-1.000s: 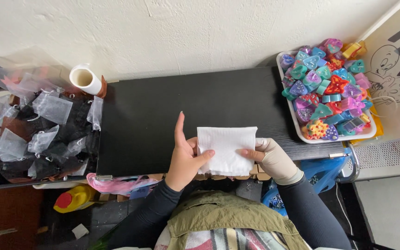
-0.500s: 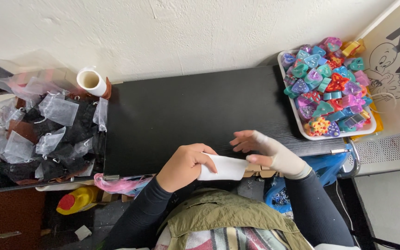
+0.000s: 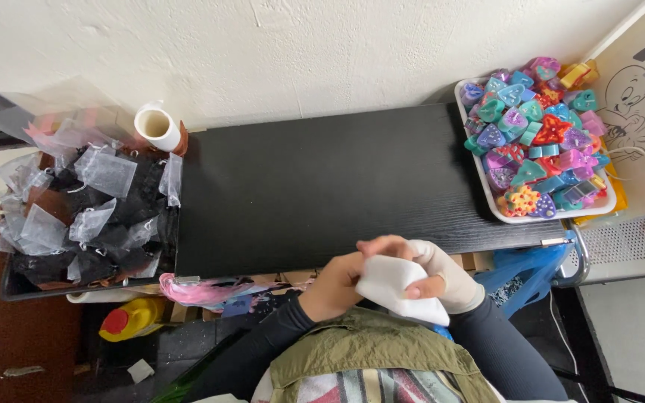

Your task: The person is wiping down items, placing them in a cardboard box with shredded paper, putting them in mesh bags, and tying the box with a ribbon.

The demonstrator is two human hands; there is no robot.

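The table (image 3: pixel 315 186) is black wood with a matt, fine-grained face. The white cloth (image 3: pixel 393 287) looks soft and matt, the pouches (image 3: pixel 106 175) at left are sheer gauzy fabric, and the small moulded pieces (image 3: pixel 535 138) in the white plastic tray (image 3: pixel 487 205) at right look smooth and waxy.

I'm looking at a small home craft packing corner: a black table (image 3: pixel 322 186) against a white wall, a tray (image 3: pixel 479 200) of colourful soaps upper right, sheer gift bags (image 3: pixel 91 201) at left.
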